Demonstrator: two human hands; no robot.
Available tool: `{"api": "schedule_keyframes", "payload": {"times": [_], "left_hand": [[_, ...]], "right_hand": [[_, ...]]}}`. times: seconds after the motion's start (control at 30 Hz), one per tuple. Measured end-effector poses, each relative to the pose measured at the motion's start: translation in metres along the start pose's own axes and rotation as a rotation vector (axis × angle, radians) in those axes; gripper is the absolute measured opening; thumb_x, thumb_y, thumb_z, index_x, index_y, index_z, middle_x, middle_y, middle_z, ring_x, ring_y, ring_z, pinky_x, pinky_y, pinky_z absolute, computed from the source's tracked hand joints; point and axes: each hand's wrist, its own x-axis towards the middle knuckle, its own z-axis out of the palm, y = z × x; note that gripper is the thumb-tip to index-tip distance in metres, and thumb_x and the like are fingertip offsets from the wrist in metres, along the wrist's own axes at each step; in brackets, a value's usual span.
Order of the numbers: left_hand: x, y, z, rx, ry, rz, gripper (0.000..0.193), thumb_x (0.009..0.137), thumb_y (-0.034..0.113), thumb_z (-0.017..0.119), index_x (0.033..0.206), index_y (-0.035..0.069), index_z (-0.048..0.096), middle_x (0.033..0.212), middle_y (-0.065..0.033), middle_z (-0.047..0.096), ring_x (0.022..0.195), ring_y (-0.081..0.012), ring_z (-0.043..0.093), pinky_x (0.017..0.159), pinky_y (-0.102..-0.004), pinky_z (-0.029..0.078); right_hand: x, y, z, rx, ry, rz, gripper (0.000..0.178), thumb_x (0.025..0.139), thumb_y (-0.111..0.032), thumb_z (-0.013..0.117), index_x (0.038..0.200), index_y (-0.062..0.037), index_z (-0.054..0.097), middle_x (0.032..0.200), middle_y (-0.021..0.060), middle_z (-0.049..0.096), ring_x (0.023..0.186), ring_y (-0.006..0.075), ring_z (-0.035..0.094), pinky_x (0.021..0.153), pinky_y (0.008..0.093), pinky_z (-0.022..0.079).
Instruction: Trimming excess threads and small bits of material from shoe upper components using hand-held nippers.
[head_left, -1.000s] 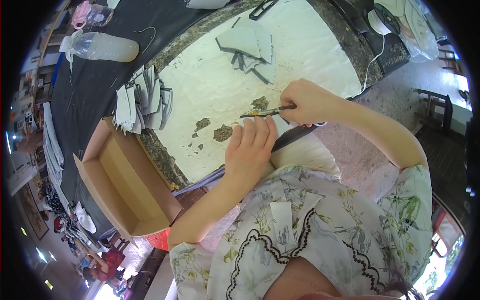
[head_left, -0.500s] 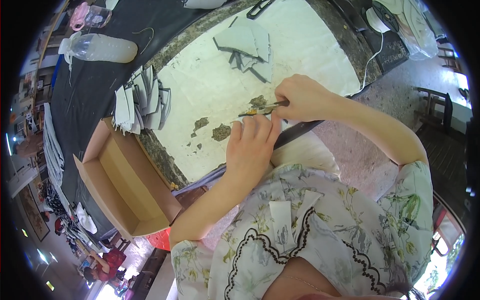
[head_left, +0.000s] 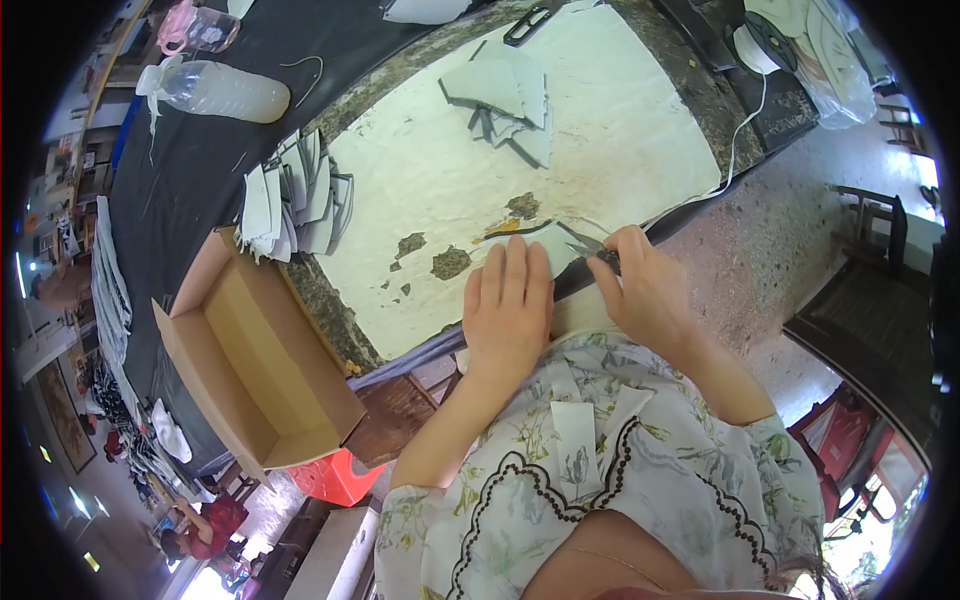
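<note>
My left hand (head_left: 510, 305) lies flat, fingers stretched out, pressing a pale piece with a dark edge (head_left: 548, 240) against the white worn work sheet (head_left: 400, 180). Just to its right, my right hand (head_left: 650, 295) is closed around small scissors (head_left: 592, 250). Their pointed blades are parted and lie close to the right end of the pale piece. Most of the scissors' handle is hidden in my fingers. A white cord (head_left: 690, 205) runs along the table edge past my right hand.
Pale cut pieces lie stacked at the far middle (head_left: 500, 90) and on the left (head_left: 295, 200). An open cardboard box (head_left: 265, 350) stands at the near left. A bottle (head_left: 225, 92), a black-handled cutter (head_left: 527, 25) and a cord spool (head_left: 755, 48) lie farther back.
My right hand has drawn back right and nearer to me, its elbow lowered, and the scissors' blades now show parted. My left hand has flattened more over the pale piece.
</note>
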Motion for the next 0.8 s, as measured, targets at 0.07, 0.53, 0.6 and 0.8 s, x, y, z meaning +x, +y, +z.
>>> {"api": "schedule_keyframes", "payload": {"times": [0.07,0.53,0.6,0.8], "left_hand": [[-0.001,-0.001,0.002,0.01,0.008,0.01,0.05,0.077,0.014,0.071,0.125,0.006,0.059,0.127,-0.0115,0.058,0.114,-0.0292,0.056,0.094,-0.0429,0.045],[-0.003,0.0,0.004,0.038,-0.002,0.016,0.052,0.075,0.012,0.071,0.125,0.006,0.059,0.127,-0.0105,0.059,0.116,-0.0271,0.055,0.094,-0.0419,0.043],[0.0,0.002,0.004,0.016,-0.012,0.009,0.053,0.074,0.012,0.071,0.126,0.007,0.059,0.128,-0.0101,0.058,0.117,-0.0271,0.054,0.095,-0.0423,0.043],[0.001,-0.02,-0.01,-0.189,0.035,-0.017,0.052,0.073,0.002,0.066,0.125,0.004,0.061,0.121,-0.0117,0.063,0.113,-0.0292,0.057,0.094,-0.042,0.045]], "right_hand": [[0.004,-0.005,0.004,0.017,0.033,0.043,0.025,0.092,-0.024,0.064,0.098,-0.0041,0.049,0.085,0.0123,0.063,0.071,0.0348,0.065,0.058,0.0436,0.05],[0.026,-0.008,0.015,0.012,0.098,-0.039,0.024,0.09,-0.024,0.065,0.093,-0.0051,0.05,0.084,0.0104,0.061,0.064,0.033,0.064,0.054,0.0419,0.049],[0.027,-0.004,0.016,0.012,0.104,-0.032,0.023,0.09,-0.024,0.065,0.092,-0.0058,0.051,0.083,0.0099,0.061,0.064,0.0324,0.064,0.055,0.0418,0.05],[0.036,0.006,0.001,0.295,0.177,-0.016,0.029,0.088,-0.028,0.069,0.103,-0.0071,0.054,0.092,0.0104,0.067,0.074,0.0303,0.068,0.061,0.037,0.052]]}}
